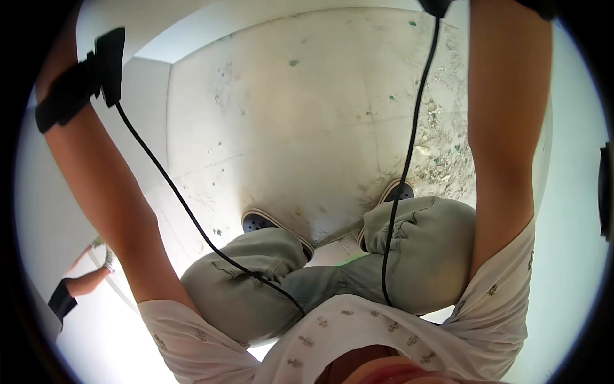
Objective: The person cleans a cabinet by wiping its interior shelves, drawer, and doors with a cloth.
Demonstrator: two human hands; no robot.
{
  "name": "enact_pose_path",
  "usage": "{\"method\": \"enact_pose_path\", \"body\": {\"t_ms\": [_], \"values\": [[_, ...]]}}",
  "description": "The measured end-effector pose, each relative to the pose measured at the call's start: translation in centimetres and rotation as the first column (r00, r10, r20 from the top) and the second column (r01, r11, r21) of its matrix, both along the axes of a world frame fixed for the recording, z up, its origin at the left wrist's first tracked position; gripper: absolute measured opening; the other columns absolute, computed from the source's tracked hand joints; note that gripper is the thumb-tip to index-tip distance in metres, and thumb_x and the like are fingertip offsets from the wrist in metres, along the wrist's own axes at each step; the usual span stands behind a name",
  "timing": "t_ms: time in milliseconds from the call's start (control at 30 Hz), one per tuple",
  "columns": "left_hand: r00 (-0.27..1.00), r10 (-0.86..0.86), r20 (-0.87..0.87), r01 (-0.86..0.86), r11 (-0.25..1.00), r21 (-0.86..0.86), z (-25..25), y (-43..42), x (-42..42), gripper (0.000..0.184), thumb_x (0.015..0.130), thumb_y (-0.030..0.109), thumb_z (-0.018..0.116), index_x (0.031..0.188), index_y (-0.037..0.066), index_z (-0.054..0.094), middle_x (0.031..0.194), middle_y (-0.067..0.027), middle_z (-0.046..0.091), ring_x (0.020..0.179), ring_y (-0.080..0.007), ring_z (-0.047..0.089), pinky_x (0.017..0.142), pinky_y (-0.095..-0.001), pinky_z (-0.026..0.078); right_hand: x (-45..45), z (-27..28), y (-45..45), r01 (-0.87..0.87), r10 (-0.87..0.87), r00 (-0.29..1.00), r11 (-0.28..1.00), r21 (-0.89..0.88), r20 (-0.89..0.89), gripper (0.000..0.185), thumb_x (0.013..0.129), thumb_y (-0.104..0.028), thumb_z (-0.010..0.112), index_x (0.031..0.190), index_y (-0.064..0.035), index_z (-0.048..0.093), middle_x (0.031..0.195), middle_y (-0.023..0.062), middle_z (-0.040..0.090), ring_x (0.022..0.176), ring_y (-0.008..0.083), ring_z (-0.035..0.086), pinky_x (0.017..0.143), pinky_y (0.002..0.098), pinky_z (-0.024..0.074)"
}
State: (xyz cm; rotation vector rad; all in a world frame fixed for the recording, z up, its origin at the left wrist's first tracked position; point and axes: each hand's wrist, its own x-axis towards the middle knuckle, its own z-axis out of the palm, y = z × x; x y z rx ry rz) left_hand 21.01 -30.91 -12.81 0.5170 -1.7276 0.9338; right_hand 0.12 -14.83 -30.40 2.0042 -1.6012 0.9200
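Both of my hands lie beyond the top edge of the head view, so neither my fingers nor anything they may hold can be seen. My left forearm [105,173] reaches up along the left side, with a black strap and device [110,64] fastened near the wrist. On the right, my right forearm [508,96] stretches upward, and part of another black device [436,6] shows beside it. A thin black cable [179,201] hangs from the left device, and a second cable [412,141] from the right one.
I am crouching, knees bent in grey-green trousers [422,246], dark shoes [259,223] on a dirty pale floor [300,121]. Debris [441,147] is scattered at the right. Pale walls [575,192] stand close by. Another person's leg [89,281] shows at lower left.
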Motion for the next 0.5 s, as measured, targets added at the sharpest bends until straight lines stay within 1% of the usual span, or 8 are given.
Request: {"method": "enact_pose_path", "body": {"t_ms": [67,167,200,233,267,333,400,500], "values": [[1.0,-0.011,0.015,0.011,1.0,0.011,0.8,0.3,0.5,0.037,0.083,0.016,0.054,0.064,-0.015,0.051,0.061,-0.0322,0.056,0.059,-0.0448,0.062,0.05,-0.0511,0.049,0.5,0.2,-0.8,-0.009,0.01,1.0,1.0,-0.014,0.02,0.031,0.082,-0.017,0.068,0.106,0.0023,0.059,0.105,0.0161,0.062,0.094,0.0263,0.062,0.077,0.0369,0.0509],[0.992,-0.117,0.048,0.11,0.985,0.129,1.2,1.9,1.3,0.052,0.089,0.032,0.052,0.063,-0.012,0.053,0.062,-0.0367,0.054,0.055,-0.0531,0.055,0.048,-0.0578,0.036,-0.2,1.1,-1.8,-0.012,0.014,0.999,0.999,-0.041,0.045,0.032,0.083,-0.017,0.067,0.106,0.0021,0.059,0.106,0.016,0.062,0.095,0.0262,0.061,0.078,0.0369,0.0507],[0.946,-0.263,0.19,0.271,0.962,-0.017,1.4,-0.2,2.3,0.063,0.094,0.043,0.043,0.052,-0.003,0.039,0.043,-0.0197,0.032,0.033,-0.0339,0.034,0.037,-0.0448,0.019,-0.5,1.9,-2.3,-0.015,0.017,0.999,0.998,-0.064,0.04,0.032,0.083,-0.017,0.067,0.107,0.002,0.059,0.106,0.0159,0.062,0.095,0.0262,0.061,0.078,0.0368,0.0507],[0.936,-0.319,0.148,0.331,0.941,-0.068,1.3,-1.6,4.1,0.063,0.094,0.043,0.043,0.052,-0.003,0.039,0.043,-0.0197,0.032,0.033,-0.0339,0.034,0.037,-0.0448,0.019,-0.8,2.8,-2.3,-0.007,0.009,1.0,0.997,-0.074,0.03,0.032,0.083,-0.018,0.067,0.107,0.0019,0.059,0.106,0.0159,0.062,0.096,0.0261,0.061,0.078,0.0368,0.0507],[0.996,-0.089,0.031,0.074,0.942,0.328,0.9,-2.3,6.7,0.034,0.089,0.029,0.056,0.083,-0.004,0.049,0.077,-0.0178,0.048,0.067,-0.0301,0.048,0.062,-0.0389,0.034,-0.2,3.4,-2.8,-0.02,0.024,0.999,0.996,-0.081,0.041,0.032,0.083,-0.018,0.067,0.107,0.0019,0.059,0.107,0.0158,0.062,0.096,0.0261,0.061,0.078,0.0368,0.0506],[0.989,0.107,0.098,-0.142,0.85,0.508,-0.4,0.4,10.3,0.038,0.082,0.02,0.071,0.111,-0.002,0.062,0.107,-0.0113,0.066,0.1,-0.0239,0.064,0.085,-0.0326,0.049,1.1,4.2,-3.2,-0.041,0.046,0.998,0.996,-0.083,0.05,0.032,0.083,-0.018,0.067,0.107,0.0018,0.059,0.107,0.0158,0.062,0.096,0.0261,0.061,0.079,0.0368,0.0505],[0.986,0.02,0.166,-0.091,0.896,0.434,-0.3,1.9,9.5,0.045,0.077,0.028,0.075,0.112,0.0,0.063,0.107,-0.009,0.068,0.101,-0.023,0.064,0.086,-0.0342,0.047,1.0,4.1,-4.3,-0.075,0.079,0.994,0.996,-0.046,0.076,0.032,0.084,-0.018,0.067,0.108,0.0016,0.059,0.108,0.0157,0.061,0.097,0.026,0.061,0.079,0.0368,0.0504],[0.991,-0.101,0.09,0.018,0.759,0.651,-1.8,3.7,7.9,0.057,0.076,0.03,0.077,0.12,0.001,0.057,0.116,-0.0126,0.063,0.107,-0.0252,0.061,0.091,-0.0368,0.045,-0.9,2.1,-3.4,-0.076,0.071,0.988,0.996,0.035,0.136,0.032,0.084,-0.018,0.067,0.109,0.0014,0.059,0.108,0.0155,0.061,0.097,0.0259,0.061,0.08,0.0368,0.0503]]}}
